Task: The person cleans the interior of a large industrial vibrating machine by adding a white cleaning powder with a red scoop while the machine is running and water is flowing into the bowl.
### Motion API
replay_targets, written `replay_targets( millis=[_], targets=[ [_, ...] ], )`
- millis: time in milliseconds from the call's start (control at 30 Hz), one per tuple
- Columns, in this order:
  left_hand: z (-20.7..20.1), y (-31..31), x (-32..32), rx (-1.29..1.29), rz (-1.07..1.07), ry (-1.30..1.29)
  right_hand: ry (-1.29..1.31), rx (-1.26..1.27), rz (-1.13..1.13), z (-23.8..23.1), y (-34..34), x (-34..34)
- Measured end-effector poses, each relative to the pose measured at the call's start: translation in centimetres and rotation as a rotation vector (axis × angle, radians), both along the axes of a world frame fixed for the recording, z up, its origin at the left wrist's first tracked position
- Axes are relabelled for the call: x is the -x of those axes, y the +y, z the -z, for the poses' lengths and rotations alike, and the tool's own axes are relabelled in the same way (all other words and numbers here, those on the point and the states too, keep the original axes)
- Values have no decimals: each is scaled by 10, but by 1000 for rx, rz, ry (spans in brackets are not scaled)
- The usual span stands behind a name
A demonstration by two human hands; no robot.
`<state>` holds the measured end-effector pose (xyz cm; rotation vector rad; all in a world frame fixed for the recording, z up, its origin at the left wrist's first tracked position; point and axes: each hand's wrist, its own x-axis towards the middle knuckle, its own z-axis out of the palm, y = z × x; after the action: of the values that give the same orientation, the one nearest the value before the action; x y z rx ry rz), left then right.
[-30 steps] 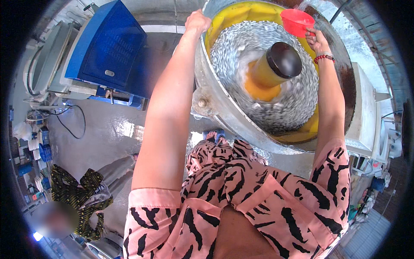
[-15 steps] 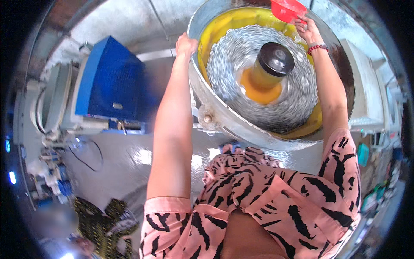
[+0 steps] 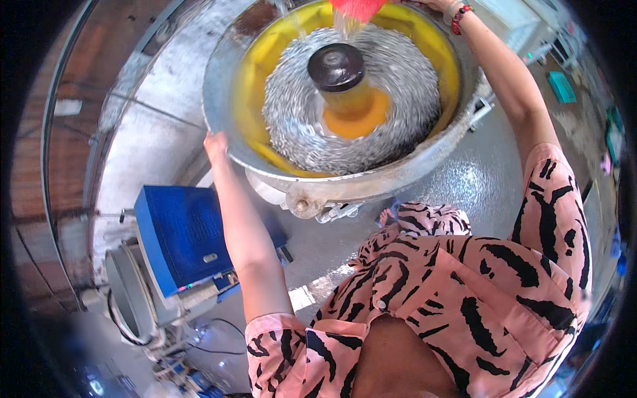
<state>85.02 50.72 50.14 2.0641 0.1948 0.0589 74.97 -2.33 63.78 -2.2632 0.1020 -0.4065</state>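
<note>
A big round metal tub [image 3: 219, 86] with a yellow lining [image 3: 249, 99] stands before me. Small silvery pieces [image 3: 292, 132], blurred by motion, fill a ring around its central column with a black cap [image 3: 336, 66]. My left hand [image 3: 215, 144] is closed on the tub's outer rim at the left. At the far side, partly cut off by the upper edge of the view, my right hand [image 3: 439, 5] holds a red plastic bowl [image 3: 358, 8] tilted over the tub. Clear liquid [image 3: 346, 28] streams from the bowl onto the pieces.
A blue metal box-like machine [image 3: 192, 239] stands to the left below my forearm, beside a grey drum-shaped part [image 3: 123, 292]. Cables lie on the shiny grey floor [image 3: 325, 245]. A teal tray [image 3: 561, 87] sits on the ground at the far right.
The view has swung, so the tub sits further left and higher. My right hand has tipped the red bowl, and liquid now pours out. My left hand stays on the rim.
</note>
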Motion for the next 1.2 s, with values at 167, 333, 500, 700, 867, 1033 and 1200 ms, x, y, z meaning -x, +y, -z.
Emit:
replay_targets(
  millis=[167, 333, 500, 700, 867, 1033, 1200],
  targets=[
    [5, 15, -7, 38, -2, 13, -112, 671, -206, -3, -10, 47],
    [-5, -4, 3, 51, 65, 32, -187, 908, -78, 15, 18, 84],
    [31, 52, -42, 182, 93, 83, -130, 1030, 24, 19, 47, 119],
    [9, 10, -18, 186, 14, 240, -579, 486, 517, 29, 40, 161],
    [26, 42, -39, 294, 74, 224, -1057, -51, 978, 55, -42, 185],
    [23, 35, -22, -232, -50, -380, -1036, -1385, 815, 95, -109, 308],
    [-49, -24, 80, -452, -203, -948, -967, -1475, 1122, 258, -189, 437]
  ],
)
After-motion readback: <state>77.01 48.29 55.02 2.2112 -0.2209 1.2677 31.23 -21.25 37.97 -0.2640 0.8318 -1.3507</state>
